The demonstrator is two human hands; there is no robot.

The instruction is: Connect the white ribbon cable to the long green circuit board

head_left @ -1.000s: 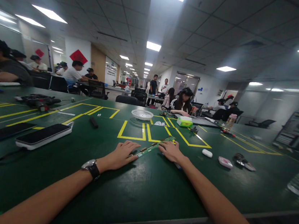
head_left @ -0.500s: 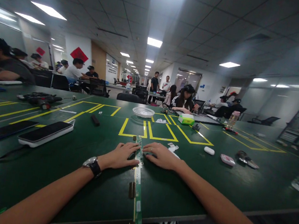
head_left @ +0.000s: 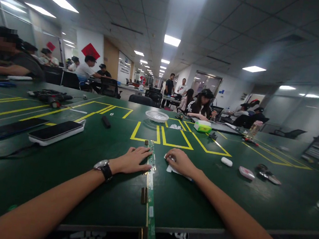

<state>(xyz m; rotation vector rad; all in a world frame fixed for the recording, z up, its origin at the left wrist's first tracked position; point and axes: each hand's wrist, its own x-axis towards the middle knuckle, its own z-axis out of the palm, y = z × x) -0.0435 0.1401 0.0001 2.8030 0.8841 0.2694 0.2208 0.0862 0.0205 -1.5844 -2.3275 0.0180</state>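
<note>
A long, narrow green circuit board [head_left: 151,200] lies on the green table, running from the middle out over the front edge. My left hand [head_left: 133,159], with a watch on the wrist, rests flat at its far part, fingertips and thumb on the board's left side, fingers spread. To the right of the board, my right hand [head_left: 181,161] lies over small white pieces [head_left: 171,169] with its fingers bent downward; whether it pinches one of them is hidden. Dark brown flaps [head_left: 144,196] stick out from the board's left edge.
Phone on a white stand [head_left: 56,132] and another phone [head_left: 11,128] at left. A white basket [head_left: 156,116] and green tissue pack [head_left: 203,126] stand farther back. At right are a white case [head_left: 227,161] and pink case [head_left: 246,173]. A person [head_left: 203,105] sits across.
My right hand has left the board and moved right, onto the white pieces. My left hand stays on the board. The view has shifted slightly.
</note>
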